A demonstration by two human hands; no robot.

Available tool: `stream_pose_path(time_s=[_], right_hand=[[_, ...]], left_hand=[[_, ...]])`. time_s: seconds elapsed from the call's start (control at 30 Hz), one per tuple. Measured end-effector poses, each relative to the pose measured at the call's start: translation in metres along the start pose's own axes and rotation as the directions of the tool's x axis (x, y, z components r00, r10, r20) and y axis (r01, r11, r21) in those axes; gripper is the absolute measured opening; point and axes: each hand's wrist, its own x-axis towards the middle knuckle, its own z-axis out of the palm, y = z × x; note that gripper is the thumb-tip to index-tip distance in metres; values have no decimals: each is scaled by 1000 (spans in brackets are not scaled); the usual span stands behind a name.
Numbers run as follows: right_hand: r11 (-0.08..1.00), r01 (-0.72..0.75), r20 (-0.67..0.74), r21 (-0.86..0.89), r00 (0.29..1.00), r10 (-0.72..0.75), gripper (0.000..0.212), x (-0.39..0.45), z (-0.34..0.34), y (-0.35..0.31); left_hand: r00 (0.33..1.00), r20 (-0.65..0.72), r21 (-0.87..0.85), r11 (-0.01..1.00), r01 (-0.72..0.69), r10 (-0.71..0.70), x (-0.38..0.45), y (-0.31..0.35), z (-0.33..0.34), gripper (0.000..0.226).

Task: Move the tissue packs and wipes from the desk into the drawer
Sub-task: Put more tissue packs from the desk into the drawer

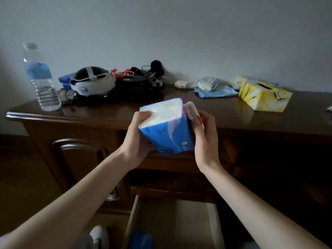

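A blue tissue pack (168, 132) with a white end is held upright in the air before the desk's front edge. My left hand (136, 139) grips its left side and my right hand (204, 139) grips its right side, fingers on the pack's white flap. Below, the open drawer (197, 223) shows a pale bottom, and a blue pack (141, 240) lies at its near left. On the desk (179, 112) at the back right lie a flat blue wipes pack (215, 92), a small clear pack (208, 83) and a small white pack (182, 84).
A yellow tissue box (264, 97) stands on the desk's right. A water bottle (40, 78) stands at the left. A white and black headset (92, 80) and a heap of dark cables (136, 83) fill the back middle. A chair back (77, 144) stands at the desk's left.
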Motion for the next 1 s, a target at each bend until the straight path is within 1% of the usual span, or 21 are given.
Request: stream_pose_path(time_s=[0.07, 0.1, 0.2, 0.27, 0.3, 0.33, 0.37, 0.43, 0.5, 0.53, 0.57, 0.63, 0.67, 0.7, 0.73, 0.77, 0.87, 0.93, 1.0], right_hand=[[1000, 8, 49, -13, 999, -8, 34, -56, -8, 19], [999, -24, 68, -35, 997, 26, 35, -81, -14, 33], [971, -183, 138, -154, 969, 205, 40, -148, -35, 82], [928, -247, 204, -279, 929, 309, 44, -181, -54, 111], [895, -268, 240, -357, 899, 365, 45, -188, -63, 126], [843, -321, 261, -431, 850, 457, 46, -197, -73, 150], [783, -368, 255, -501, 802, 540, 46, -205, -81, 171], [656, -422, 199, -626, 726, 658, 46, -203, -88, 192], [489, -436, 132, -756, 630, 766, 42, -209, -89, 223], [457, -423, 147, -783, 588, 795, 39, -216, -89, 235], [463, -398, 193, -792, 556, 808, 38, -226, -89, 246], [470, -337, 281, -816, 480, 831, 45, -244, -92, 265], [469, -289, 314, -835, 451, 836, 49, -251, -93, 274], [469, -234, 335, -851, 445, 830, 52, -255, -91, 283], [467, -194, 343, -862, 455, 822, 54, -258, -89, 291], [454, -180, 331, -873, 464, 821, 55, -258, -86, 300], [428, -258, 284, -866, 450, 847, 58, -254, -77, 325], [420, -308, 281, -854, 407, 869, 59, -249, -69, 340], [408, -332, 288, -850, 356, 889, 52, -247, -60, 353]], left_hand=[[994, -11, -105, 989, 106, -107, -32, -38, -19, 52], [983, -29, -128, 976, 175, -180, -46, -60, -29, 51], [913, -121, -169, 914, 368, -390, -87, -129, -66, 51], [856, -188, -277, 862, 425, -482, -109, -158, -91, 56], [843, -214, -333, 848, 412, -494, -109, -165, -102, 60], [845, -232, -363, 848, 385, -483, -107, -176, -113, 63], [840, -272, -382, 853, 355, -471, -106, -183, -123, 64], [830, -361, -365, 883, 294, -426, -104, -175, -137, 66], [805, -392, -358, 879, 313, -446, -101, -187, -149, 66], [791, -400, -353, 874, 334, -464, -104, -193, -153, 63], [774, -406, -352, 865, 358, -486, -108, -200, -157, 59], [729, -435, -375, 843, 386, -528, -113, -210, -163, 50], [706, -456, -377, 836, 398, -542, -115, -214, -165, 49], [679, -487, -368, 834, 411, -549, -116, -216, -167, 51], [649, -524, -353, 834, 424, -552, -115, -218, -170, 55], [623, -551, -342, 831, 439, -556, -116, -221, -174, 60], [566, -563, -369, 796, 480, -603, -121, -232, -185, 70], [552, -552, -389, 779, 492, -625, -123, -236, -189, 74], [534, -558, -388, 768, 510, -636, -124, -240, -192, 73]])
